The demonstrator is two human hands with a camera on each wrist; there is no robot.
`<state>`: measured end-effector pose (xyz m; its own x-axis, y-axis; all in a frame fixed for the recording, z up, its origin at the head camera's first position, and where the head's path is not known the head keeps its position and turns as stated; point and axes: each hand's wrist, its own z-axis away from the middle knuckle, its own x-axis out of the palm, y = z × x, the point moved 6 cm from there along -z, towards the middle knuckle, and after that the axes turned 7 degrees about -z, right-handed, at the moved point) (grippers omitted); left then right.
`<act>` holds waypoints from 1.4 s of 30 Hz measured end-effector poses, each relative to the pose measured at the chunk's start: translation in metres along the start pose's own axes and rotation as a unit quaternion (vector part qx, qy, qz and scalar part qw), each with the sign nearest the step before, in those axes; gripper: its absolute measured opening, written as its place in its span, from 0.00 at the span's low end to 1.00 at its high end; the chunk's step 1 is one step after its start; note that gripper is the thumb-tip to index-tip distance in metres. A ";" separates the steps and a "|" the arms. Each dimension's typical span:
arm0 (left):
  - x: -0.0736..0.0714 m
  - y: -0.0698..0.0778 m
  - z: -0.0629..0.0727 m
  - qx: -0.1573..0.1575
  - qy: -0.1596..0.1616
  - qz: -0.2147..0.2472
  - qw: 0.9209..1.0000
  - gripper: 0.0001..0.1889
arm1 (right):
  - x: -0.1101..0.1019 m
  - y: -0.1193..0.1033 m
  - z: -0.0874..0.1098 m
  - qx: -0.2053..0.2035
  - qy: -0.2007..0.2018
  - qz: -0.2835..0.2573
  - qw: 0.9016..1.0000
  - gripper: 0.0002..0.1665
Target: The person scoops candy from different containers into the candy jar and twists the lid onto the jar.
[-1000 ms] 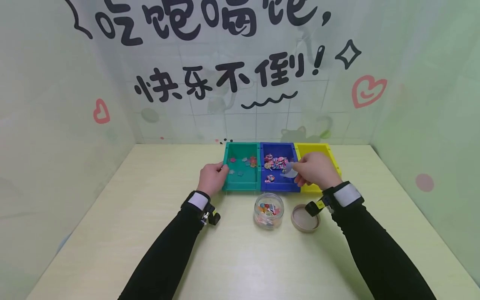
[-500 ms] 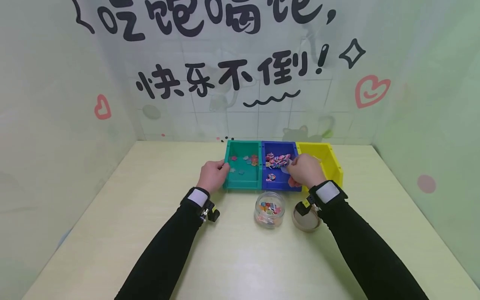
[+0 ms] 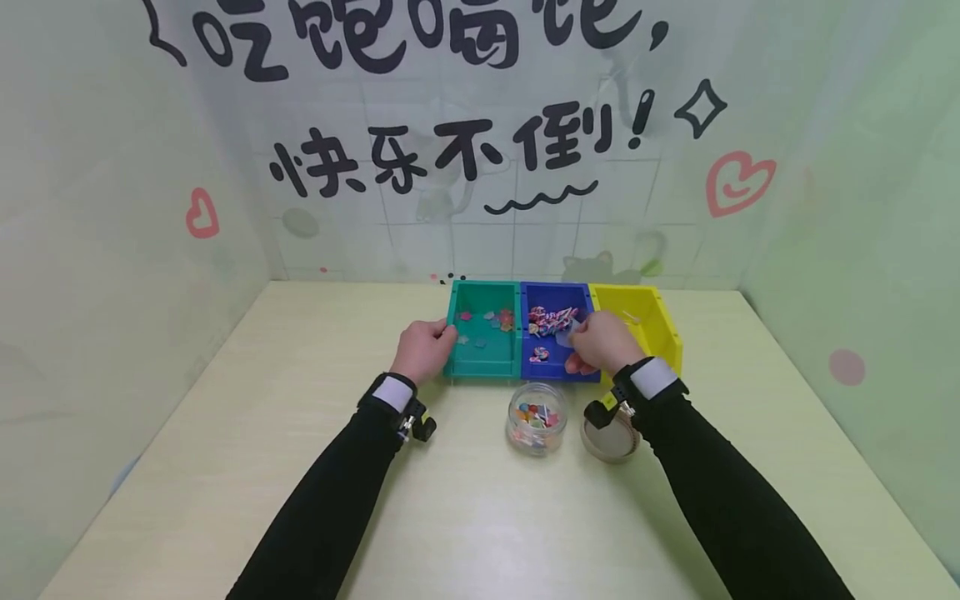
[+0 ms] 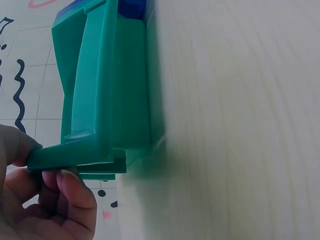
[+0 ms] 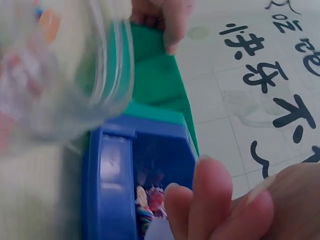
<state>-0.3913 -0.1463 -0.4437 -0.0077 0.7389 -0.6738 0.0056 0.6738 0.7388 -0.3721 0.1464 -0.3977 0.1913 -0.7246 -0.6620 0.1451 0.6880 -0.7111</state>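
My left hand (image 3: 422, 352) grips the left wall of the green bin (image 3: 483, 362), thumb above and fingers curled beneath the rim in the left wrist view. Reaching over the blue bin (image 3: 561, 362), my right hand (image 3: 603, 343) pinches a pale translucent scoop-like piece (image 3: 567, 335). That piece lies low beside a heap of striped, multicoloured candy-like pieces (image 3: 552, 320). One swirled round piece (image 3: 540, 355) sits apart, nearer the front of the same bin. Small flower-shaped bits (image 3: 504, 320) are scattered in the green bin.
A yellow bin (image 3: 663, 337) joins the blue one on the right, with a small white item (image 3: 631, 317) inside. In front stand an open clear jar (image 3: 537, 421) of colourful pieces and a round lid (image 3: 609, 446), partly under the right wrist camera. A printed curtain hangs behind.
My right hand has moved left and lower over the blue bin, bringing the translucent piece to the candy heap. My left hand keeps its grip on the green bin.
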 end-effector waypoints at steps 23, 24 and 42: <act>-0.006 0.006 -0.001 0.031 0.004 -0.036 0.999 0.18 | 0.000 -0.004 0.000 -0.072 -0.014 0.173 0.982 0.13; -0.006 0.006 -0.001 0.030 0.004 -0.035 0.999 0.18 | 0.000 -0.002 0.000 -0.071 -0.013 0.168 0.983 0.13; 0.000 0.002 -0.001 0.028 -0.004 -0.029 0.999 0.22 | 0.007 -0.005 -0.002 -0.097 -0.021 0.184 0.978 0.07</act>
<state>-0.3927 -0.1449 -0.4420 -0.0009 0.6981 -0.7160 0.0614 0.7147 0.6968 -0.3730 0.1376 -0.3990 0.2370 -0.4245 -0.8739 -0.1271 0.8782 -0.4611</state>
